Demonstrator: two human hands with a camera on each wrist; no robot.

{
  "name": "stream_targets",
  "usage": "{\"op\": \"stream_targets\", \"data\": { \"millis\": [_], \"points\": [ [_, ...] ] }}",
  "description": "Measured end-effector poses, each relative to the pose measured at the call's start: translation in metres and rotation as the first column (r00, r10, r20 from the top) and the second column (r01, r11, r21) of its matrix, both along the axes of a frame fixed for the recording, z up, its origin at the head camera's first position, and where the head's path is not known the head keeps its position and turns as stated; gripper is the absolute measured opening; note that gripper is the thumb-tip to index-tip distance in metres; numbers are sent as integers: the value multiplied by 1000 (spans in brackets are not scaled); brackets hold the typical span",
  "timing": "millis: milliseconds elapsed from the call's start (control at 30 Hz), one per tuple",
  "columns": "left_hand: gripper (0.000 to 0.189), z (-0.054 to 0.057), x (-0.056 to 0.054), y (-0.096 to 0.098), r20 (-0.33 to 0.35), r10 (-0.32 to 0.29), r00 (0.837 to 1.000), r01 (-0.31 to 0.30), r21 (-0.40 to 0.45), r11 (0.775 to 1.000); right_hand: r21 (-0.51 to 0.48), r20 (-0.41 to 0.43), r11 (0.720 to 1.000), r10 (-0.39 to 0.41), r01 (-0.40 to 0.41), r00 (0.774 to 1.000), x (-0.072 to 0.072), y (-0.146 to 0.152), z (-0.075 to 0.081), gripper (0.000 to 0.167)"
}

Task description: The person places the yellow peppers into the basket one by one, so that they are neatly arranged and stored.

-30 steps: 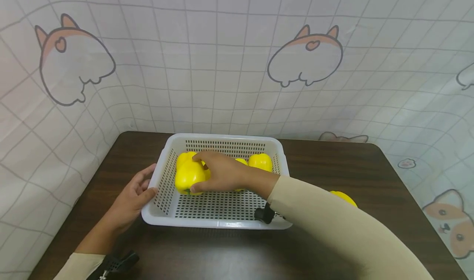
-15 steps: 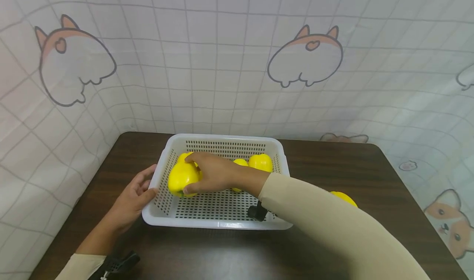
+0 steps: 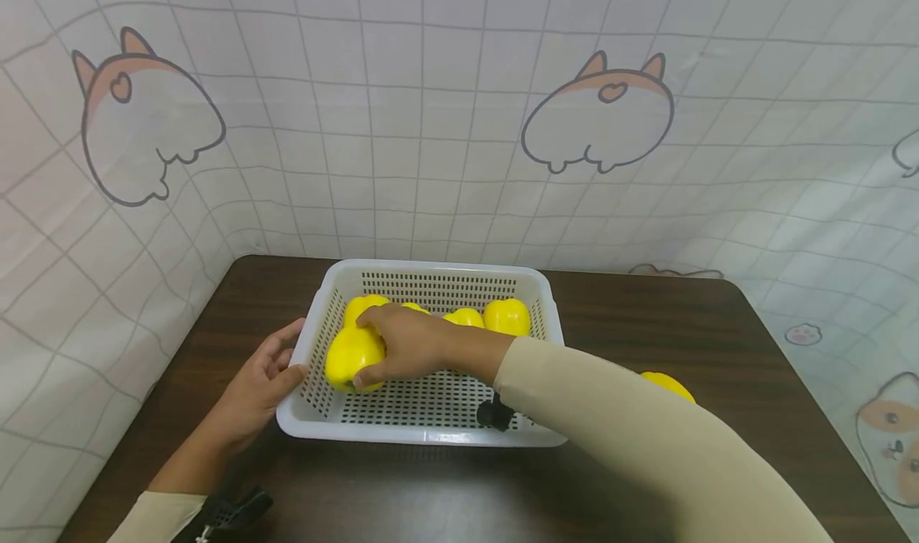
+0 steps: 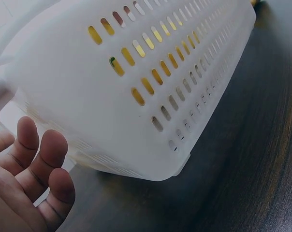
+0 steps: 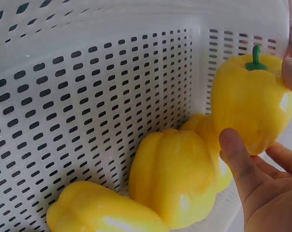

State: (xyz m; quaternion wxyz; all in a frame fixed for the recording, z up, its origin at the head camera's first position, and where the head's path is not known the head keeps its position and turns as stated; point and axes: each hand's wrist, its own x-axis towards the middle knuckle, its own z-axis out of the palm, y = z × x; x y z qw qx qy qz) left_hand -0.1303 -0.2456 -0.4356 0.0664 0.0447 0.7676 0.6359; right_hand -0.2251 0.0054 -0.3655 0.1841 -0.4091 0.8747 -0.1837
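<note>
My right hand [image 3: 412, 340] grips a yellow bell pepper [image 3: 348, 361] at the left end of a white slotted plastic basket [image 3: 424, 434]. In the right wrist view, thumb and fingers are around the pepper [image 5: 250, 104], whose green stem points up. My left hand [image 3: 251, 387] holds the basket's left side, thumb over the rim. Its other fingers [image 4: 54, 147] are curled by the outer wall in the left wrist view. Another bell pepper [image 3: 364, 307] sits just behind the gripped one. More peppers [image 5: 172, 179] lie along the basket's back wall, partly hidden by my right hand.
Farther right in the basket is a bell pepper [image 3: 507, 316]. One more yellow pepper [image 3: 669, 384] is on the dark wooden table [image 3: 632, 312], partly behind my right sleeve. A white grid-patterned cloth [image 3: 445, 152] stands behind and beside the table.
The right hand has moved slightly left and toward the front with the bell pepper, uncovering peppers behind it. The left hand has stayed at the basket's side.
</note>
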Motion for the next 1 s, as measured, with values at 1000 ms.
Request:
{"op": "stream_targets", "data": {
  "millis": [1000],
  "points": [
    [74,1,-1,1,3,-16,1000,16,16,1000,119,17,990,78,-80,997,7,-21,-10,85]
  ]
}}
